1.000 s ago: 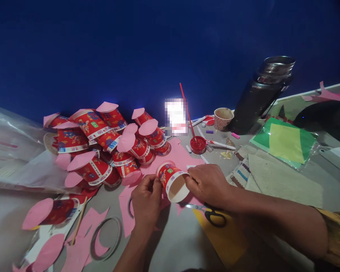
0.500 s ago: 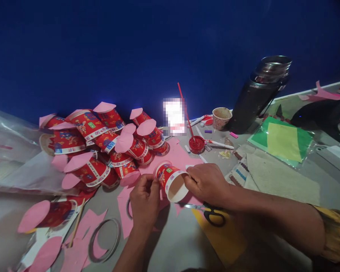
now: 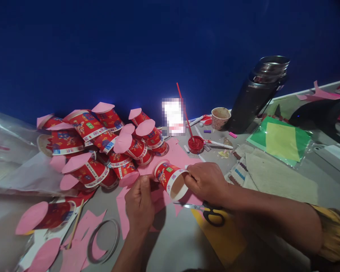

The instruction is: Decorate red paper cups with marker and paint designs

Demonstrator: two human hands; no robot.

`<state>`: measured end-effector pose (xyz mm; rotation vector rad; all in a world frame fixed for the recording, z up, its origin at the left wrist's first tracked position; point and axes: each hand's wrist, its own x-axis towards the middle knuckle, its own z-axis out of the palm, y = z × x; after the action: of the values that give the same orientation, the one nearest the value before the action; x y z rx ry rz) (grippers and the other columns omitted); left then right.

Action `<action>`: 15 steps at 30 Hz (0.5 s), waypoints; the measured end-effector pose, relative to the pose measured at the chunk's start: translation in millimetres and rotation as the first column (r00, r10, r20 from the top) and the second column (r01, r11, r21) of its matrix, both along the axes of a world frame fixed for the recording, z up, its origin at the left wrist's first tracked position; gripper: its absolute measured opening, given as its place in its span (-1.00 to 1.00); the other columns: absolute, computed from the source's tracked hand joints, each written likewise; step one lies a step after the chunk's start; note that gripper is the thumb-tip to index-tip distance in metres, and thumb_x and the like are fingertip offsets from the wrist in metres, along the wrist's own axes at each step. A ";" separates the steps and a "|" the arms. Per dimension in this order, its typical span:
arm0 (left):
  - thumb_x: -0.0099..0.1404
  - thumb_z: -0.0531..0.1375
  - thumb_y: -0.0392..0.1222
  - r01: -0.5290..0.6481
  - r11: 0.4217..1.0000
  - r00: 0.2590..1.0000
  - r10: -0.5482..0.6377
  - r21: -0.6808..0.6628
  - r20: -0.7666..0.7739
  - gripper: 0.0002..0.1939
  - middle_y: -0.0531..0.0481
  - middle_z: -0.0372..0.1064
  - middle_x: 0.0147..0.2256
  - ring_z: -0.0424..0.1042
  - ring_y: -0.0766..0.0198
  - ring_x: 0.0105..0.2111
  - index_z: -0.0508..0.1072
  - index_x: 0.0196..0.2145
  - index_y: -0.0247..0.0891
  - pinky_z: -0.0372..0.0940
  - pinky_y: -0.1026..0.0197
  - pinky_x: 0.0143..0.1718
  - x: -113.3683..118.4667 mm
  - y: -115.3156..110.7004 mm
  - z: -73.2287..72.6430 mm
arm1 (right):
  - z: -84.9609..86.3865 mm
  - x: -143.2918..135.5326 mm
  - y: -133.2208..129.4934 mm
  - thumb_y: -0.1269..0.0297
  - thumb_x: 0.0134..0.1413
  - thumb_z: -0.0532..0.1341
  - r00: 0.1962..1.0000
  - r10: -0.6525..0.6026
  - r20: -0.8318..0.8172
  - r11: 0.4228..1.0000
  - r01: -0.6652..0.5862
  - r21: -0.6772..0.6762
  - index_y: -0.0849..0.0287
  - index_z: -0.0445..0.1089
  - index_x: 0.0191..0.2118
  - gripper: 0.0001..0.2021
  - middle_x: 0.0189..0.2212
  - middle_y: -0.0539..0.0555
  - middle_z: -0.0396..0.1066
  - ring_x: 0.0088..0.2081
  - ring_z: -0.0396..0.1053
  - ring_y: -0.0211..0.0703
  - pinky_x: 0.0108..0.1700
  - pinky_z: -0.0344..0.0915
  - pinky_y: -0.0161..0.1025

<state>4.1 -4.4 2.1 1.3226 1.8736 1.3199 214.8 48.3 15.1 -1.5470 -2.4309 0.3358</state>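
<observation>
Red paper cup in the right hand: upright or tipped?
Tipped. The red paper cup leans onto its side, its open mouth turned toward the camera, with the right hand at its rim.

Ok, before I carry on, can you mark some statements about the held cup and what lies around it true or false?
1. The right hand grips the red cup at its open end. True.
2. The scissors are in the right hand. False: they lie partly over the orange sheet.
3. A red stick stands in the small red pot. True.
4. The grey ring sits on top of the cup pile. False: it lies partly over pink paper scraps.
</observation>
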 end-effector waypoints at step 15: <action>0.34 0.33 0.11 0.007 0.999 0.979 0.003 0.050 -0.203 -0.67 -0.05 0.74 -0.28 0.70 0.06 -0.34 0.75 -0.12 -0.13 0.55 0.15 -0.27 -3.1 -3.9 0.2 | -10.2 -1.2 3.8 0.30 0.42 0.17 0.992 0.083 0.093 0.996 -0.081 -0.030 0.19 0.54 -0.25 -0.77 -0.30 0.20 0.66 -0.26 0.53 -0.04 -0.34 -0.10 -0.12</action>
<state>1.0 -8.2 2.3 1.5354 1.9833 1.2798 213.6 52.1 5.0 -1.5089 -2.5774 0.3179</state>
